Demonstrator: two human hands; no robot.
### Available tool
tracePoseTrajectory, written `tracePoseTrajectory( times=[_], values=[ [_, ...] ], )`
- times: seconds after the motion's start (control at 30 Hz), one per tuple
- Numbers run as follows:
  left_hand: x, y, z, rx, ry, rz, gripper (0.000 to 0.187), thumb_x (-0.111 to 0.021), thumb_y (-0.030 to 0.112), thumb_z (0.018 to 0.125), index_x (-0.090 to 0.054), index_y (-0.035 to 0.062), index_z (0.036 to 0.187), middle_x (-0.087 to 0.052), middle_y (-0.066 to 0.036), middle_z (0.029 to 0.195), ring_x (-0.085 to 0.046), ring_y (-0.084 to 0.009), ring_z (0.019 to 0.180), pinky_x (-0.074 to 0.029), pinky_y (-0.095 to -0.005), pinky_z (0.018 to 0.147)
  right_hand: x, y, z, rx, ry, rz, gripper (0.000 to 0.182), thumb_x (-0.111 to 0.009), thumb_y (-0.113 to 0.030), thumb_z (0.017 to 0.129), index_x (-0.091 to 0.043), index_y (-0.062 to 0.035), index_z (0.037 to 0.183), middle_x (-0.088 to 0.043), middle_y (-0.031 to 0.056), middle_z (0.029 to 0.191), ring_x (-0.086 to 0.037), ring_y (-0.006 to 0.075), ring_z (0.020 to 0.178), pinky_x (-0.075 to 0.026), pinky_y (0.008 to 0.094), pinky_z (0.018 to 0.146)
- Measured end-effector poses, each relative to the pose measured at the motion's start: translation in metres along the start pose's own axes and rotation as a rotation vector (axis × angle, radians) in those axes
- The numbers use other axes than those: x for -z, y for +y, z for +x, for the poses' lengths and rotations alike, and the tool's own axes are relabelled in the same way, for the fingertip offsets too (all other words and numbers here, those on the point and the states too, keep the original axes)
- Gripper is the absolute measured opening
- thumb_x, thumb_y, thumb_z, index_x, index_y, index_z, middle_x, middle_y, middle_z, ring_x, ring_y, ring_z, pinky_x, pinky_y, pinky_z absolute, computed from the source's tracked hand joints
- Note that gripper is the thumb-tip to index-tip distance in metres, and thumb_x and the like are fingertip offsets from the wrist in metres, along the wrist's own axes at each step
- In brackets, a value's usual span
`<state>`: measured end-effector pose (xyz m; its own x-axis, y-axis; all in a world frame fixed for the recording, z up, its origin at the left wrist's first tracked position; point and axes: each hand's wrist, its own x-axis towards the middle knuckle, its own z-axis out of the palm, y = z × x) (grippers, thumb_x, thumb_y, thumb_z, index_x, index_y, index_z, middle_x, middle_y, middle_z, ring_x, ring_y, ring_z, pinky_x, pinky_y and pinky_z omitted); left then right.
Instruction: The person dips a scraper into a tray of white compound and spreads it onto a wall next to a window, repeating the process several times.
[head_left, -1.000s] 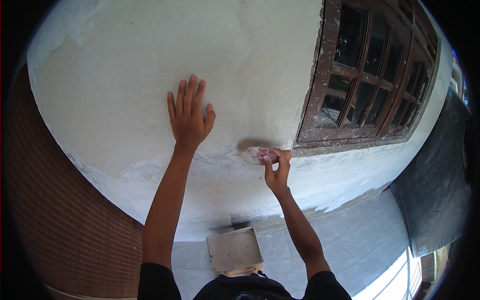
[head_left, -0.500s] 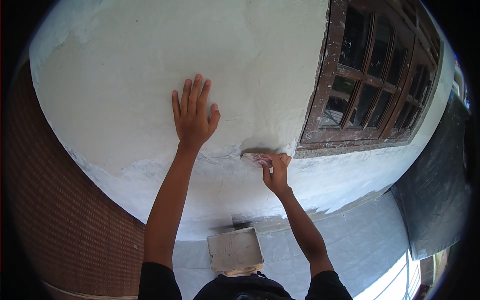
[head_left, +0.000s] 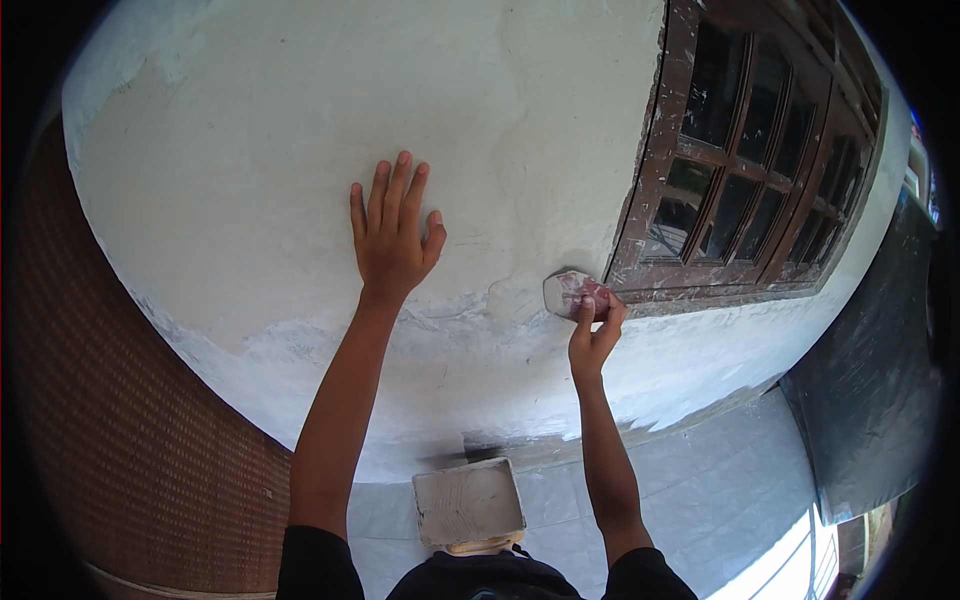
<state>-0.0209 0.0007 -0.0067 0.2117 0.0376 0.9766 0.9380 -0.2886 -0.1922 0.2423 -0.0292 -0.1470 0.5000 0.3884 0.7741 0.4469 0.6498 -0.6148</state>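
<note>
My left hand [head_left: 395, 240] rests flat against the plastered wall [head_left: 250, 180], fingers spread and holding nothing. Between the thumb and fingers of my right hand [head_left: 598, 330] is a reddish, putty-smeared flat scraper [head_left: 572, 293]. Its broad face is turned towards me, and it sits at the wall near the lower left corner of the window frame [head_left: 640, 280]. A ragged border between the beige coat and the whiter wall surface runs below both hands. Whether the scraper's far edge touches the wall is hidden.
Below the hands, a tray [head_left: 420, 510] of greyish putty stands close to my body. Grey sheeting [head_left: 680, 480] covers the ground. A woven brown panel [head_left: 150, 430] flanks the left side, and a dark sheet [head_left: 860, 380] hangs at the right.
My right hand has moved right and slightly up with the scraper, towards the window corner, and the scraper's face has turned more into view. My left hand stays flat on the wall.
</note>
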Motion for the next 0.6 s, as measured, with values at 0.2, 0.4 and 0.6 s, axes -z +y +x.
tracePoseTrajectory(
  times=[0.2,0.4,0.6],
  values=[
    [0.0,-0.001,-0.001,0.001,-0.003,-0.001,0.054,-0.054,0.023,0.089,-0.044,0.0122,0.141,-0.04,-0.007,0.149,-0.033,-0.0271,0.14,-0.019,-0.0535,0.116,0.008,0.005,-0.017,0.219,-0.281,0.036,0.024,-0.063,-0.005,0.09,-0.055,-0.0013,0.112,-0.056,0.0097,0.096,-0.049,0.0142,0.084,-0.043,0.0276,0.074],
    [0.0,-0.001,0.0,-0.004,0.007,-0.006,0.054,-0.054,0.022,0.089,-0.044,0.012,0.141,-0.04,-0.007,0.149,-0.033,-0.0272,0.141,-0.019,-0.0534,0.115,0.005,0.002,-0.006,-0.08,0.061,0.122,0.023,-0.057,-0.012,0.098,-0.052,0.0006,0.116,-0.058,0.0098,0.103,-0.054,0.0155,0.091,-0.045,0.0306,0.083],
    [-0.001,-0.001,-0.001,-0.003,0.005,-0.017,0.054,-0.054,0.022,0.089,-0.044,0.0122,0.141,-0.04,-0.007,0.149,-0.033,-0.0272,0.141,-0.019,-0.0531,0.115,0.006,0.007,-0.024,0.374,-0.365,-0.086,0.026,-0.065,-0.001,0.084,-0.057,-0.0001,0.108,-0.056,0.0147,0.094,-0.05,0.0258,0.085,-0.04,0.0355,0.075]
  ],
)
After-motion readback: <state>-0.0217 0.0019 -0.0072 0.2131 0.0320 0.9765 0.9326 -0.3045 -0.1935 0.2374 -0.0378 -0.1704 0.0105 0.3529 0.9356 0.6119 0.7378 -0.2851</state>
